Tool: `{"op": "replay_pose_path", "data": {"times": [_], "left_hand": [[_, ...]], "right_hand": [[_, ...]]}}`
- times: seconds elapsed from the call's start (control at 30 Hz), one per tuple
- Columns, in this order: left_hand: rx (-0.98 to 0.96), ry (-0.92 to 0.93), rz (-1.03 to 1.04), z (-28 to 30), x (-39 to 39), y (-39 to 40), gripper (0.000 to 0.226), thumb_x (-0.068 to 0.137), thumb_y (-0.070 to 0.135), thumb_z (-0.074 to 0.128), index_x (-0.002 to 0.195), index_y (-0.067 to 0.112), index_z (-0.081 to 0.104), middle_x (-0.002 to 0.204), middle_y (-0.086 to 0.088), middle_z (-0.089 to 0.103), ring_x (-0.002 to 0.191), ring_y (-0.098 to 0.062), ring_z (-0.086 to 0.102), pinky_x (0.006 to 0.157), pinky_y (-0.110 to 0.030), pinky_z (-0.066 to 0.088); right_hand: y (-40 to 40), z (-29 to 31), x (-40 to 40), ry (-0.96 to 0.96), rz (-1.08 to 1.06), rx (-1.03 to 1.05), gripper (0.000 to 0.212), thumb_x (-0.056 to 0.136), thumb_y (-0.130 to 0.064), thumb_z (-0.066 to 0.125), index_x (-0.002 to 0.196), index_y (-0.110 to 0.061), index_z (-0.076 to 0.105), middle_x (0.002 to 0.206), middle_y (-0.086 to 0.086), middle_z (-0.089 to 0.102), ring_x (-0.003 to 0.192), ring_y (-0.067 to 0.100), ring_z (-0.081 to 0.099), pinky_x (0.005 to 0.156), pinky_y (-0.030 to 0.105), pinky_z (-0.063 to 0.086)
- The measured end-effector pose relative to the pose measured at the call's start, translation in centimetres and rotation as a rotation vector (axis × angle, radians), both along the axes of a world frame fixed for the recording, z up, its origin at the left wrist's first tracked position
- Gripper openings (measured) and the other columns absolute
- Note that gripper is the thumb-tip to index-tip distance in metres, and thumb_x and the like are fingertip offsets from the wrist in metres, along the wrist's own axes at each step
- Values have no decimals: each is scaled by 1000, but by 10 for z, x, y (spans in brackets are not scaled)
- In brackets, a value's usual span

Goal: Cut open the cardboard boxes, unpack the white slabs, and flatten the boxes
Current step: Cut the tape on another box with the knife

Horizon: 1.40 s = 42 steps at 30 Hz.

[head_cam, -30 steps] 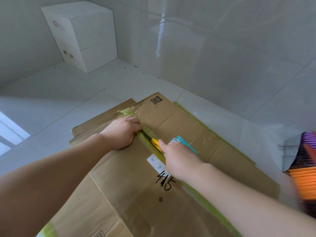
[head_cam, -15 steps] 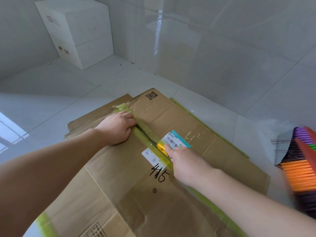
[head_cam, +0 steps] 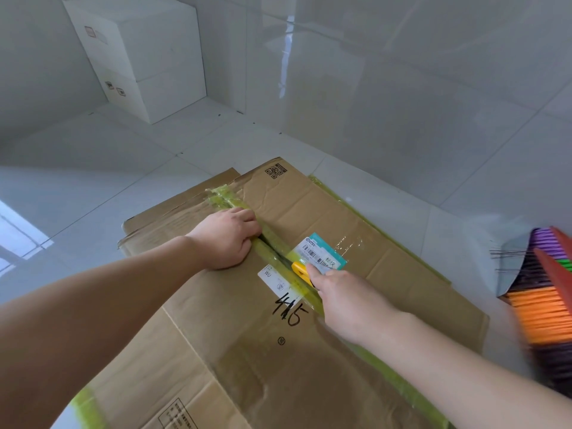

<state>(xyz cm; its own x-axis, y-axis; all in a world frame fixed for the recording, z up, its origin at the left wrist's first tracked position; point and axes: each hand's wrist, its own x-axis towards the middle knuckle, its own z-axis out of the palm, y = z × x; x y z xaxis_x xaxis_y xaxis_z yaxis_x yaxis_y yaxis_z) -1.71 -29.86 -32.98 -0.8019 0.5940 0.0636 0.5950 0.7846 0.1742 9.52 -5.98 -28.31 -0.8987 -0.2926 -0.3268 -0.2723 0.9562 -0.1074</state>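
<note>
A large brown cardboard box (head_cam: 387, 274) lies on the white tiled floor, its centre seam sealed with yellow-green tape (head_cam: 272, 239). My left hand (head_cam: 227, 238) presses on the left flap, fingers curled into the split seam. My right hand (head_cam: 343, 297) grips a yellow utility knife (head_cam: 301, 271) whose tip sits in the taped seam beside a teal shipping label (head_cam: 322, 252). The blade itself is hidden in the seam. "415" is written in black marker near my right wrist.
Two white boxes (head_cam: 145, 57) are stacked in the far left corner against the glossy tiled wall. A striped orange, purple and black object (head_cam: 544, 305) stands at the right edge. Another flat cardboard piece (head_cam: 173, 209) lies under the box's far left side.
My right hand has drawn the knife back toward me along the seam, leaving a longer open slit. My left hand stays pressed on the left flap.
</note>
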Motion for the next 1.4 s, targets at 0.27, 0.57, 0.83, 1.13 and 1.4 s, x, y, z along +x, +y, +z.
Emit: {"op": "replay_pose_path", "data": {"times": [0.27, 0.57, 0.83, 1.13, 1.4], "left_hand": [[-97, 38, -26, 4, -15, -5, 27, 92, 28, 31, 103, 21, 54, 98, 1, 48, 90, -18, 45, 87, -30, 35], [-151, 36, 199, 16, -29, -58, 29, 92, 30, 34, 100, 19, 60, 99, 1, 50, 98, -21, 48, 92, -35, 38], [196, 113, 115, 13, 17, -36, 35, 80, 12, 43, 105, 7, 68, 104, -8, 64, 98, -28, 58, 82, -38, 51], [184, -5, 51, 5, 19, -30, 35, 82, 5, 51, 113, 13, 65, 114, -2, 60, 107, -21, 51, 92, -33, 44], [152, 7, 66, 6, 20, -29, 33, 85, 9, 49, 113, 15, 65, 115, 0, 59, 107, -19, 51, 92, -33, 44]], "right_hand": [[5, 6, 9, 14, 16, 2, 66, 94, -9, 38, 153, -22, 12, 120, 6, 50, 101, 26, 55, 77, 35, 46], [-47, 7, -31, 6, 62, 24, 75, 84, 2, 38, 152, -19, 15, 117, 10, 52, 104, 30, 56, 82, 39, 50], [-46, 3, -33, 45, 72, -23, 71, 86, 0, 38, 151, -21, 18, 118, 10, 52, 102, 30, 55, 78, 39, 50], [-16, 5, -16, -13, 60, -4, 62, 92, -8, 39, 150, -23, 23, 119, 8, 54, 108, 29, 54, 84, 38, 49], [26, 1, 14, -14, 33, -27, 64, 93, -11, 38, 151, -29, 18, 116, -1, 52, 108, 20, 50, 76, 28, 39]]}}
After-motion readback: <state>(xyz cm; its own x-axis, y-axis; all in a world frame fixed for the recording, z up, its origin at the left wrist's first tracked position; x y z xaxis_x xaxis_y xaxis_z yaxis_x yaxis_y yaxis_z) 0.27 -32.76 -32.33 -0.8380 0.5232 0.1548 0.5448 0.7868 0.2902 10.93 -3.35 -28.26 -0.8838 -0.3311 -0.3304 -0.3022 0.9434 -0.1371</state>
